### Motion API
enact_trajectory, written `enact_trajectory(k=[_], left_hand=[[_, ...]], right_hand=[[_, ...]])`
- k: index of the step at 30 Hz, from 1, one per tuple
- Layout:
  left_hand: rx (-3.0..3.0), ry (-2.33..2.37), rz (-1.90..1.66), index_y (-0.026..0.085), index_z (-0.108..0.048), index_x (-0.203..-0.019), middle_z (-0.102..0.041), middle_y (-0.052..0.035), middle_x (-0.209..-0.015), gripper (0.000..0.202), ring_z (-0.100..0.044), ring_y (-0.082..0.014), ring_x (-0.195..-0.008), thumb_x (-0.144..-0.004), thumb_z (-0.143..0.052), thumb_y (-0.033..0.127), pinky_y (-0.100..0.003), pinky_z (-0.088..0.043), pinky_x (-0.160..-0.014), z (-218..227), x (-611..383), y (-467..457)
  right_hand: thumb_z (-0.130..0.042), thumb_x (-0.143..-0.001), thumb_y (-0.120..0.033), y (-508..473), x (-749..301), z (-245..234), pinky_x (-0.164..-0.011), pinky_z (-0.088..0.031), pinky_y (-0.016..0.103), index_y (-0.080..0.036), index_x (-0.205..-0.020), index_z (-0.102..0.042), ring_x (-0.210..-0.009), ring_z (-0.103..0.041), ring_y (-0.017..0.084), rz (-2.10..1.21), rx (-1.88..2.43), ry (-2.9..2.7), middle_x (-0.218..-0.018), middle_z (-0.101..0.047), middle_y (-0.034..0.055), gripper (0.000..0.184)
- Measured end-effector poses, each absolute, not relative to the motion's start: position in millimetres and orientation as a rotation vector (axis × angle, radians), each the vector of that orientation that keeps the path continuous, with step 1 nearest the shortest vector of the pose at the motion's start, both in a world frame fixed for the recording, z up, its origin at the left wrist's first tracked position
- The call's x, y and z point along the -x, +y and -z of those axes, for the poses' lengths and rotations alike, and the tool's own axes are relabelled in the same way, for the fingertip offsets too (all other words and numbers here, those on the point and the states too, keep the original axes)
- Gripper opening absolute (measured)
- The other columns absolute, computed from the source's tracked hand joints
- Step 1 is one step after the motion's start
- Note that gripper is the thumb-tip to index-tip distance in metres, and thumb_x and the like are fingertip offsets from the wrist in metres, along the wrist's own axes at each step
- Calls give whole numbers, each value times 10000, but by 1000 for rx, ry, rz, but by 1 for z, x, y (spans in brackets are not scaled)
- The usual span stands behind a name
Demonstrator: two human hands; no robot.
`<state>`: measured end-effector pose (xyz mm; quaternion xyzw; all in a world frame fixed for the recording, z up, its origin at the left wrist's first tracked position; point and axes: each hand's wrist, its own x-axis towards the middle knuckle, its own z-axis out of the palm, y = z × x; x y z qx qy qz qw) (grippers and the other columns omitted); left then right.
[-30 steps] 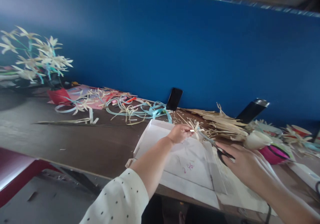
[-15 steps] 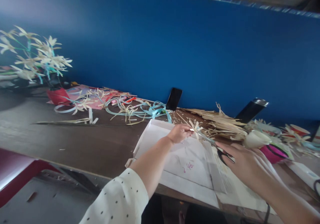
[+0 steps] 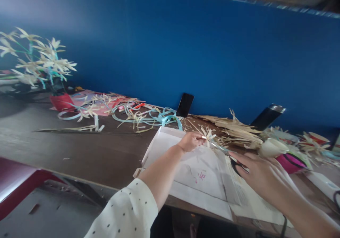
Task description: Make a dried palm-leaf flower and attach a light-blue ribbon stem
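My left hand [image 3: 192, 141] is closed in a pinch on a pale flower of dried leaf strips [image 3: 209, 134], held above a white cardboard box lid [image 3: 183, 170]. Strips fan out past the fingertips. In my right hand [image 3: 257, 170] is a pair of scissors [image 3: 237, 166], its dark handle round my fingers. The blades point left and reach the base of the flower, close to my left fingertips. Whether the blades are parted is too small to tell. Pink handwriting marks the lid beneath my hands.
A phone [image 3: 185, 105] leans on the blue wall. Dried husks [image 3: 233, 126], a dark flask [image 3: 268, 117], a white cup [image 3: 273, 147] and a pink roll [image 3: 290, 162] lie rightward. Leftward are light-blue ribbon [image 3: 163, 117] and a red pot [image 3: 62, 102] of leaf flowers [image 3: 54, 62].
Almost nothing differs. Both hands, the scissors and the flower keep nearly the same place, with only a slight shift at the flower and blades.
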<state>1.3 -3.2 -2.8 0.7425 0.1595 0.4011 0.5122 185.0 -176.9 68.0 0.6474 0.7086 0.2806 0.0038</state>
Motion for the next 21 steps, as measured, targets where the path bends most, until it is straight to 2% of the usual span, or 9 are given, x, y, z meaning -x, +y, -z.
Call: enact_trajectory(k=[6,12,21], left_hand=[[-1849,359,-995,100,-664,-710,-611,-52,-744,179,-541,-112,-676,-761,-587,253,-201,-418,-621,0,0,-4],[-1864,363,-1000,102,-679,-764,-622,-54,-784,155,-558,-119,-720,-752,-609,240,-198,-423,-647,3,-1,-3],[-1875,401,-973,110,-673,-732,-607,-40,-743,163,-544,-113,-699,-751,-606,257,-201,-415,-655,0,0,-5]], right_hand=[[-457,-831,-277,-178,-188,-68,-652,-436,310,-328,-1138,-619,-741,-632,180,-809,-2044,2241,-902,-673,4,351],[-460,-834,-270,-178,-185,-72,-595,-429,291,-357,-1131,-618,-704,-637,167,-798,-2064,2240,-911,-674,-19,348],[-470,-818,-261,-175,-189,-66,-661,-421,330,-340,-1130,-615,-746,-633,190,-878,-2019,2223,-953,-676,0,353]])
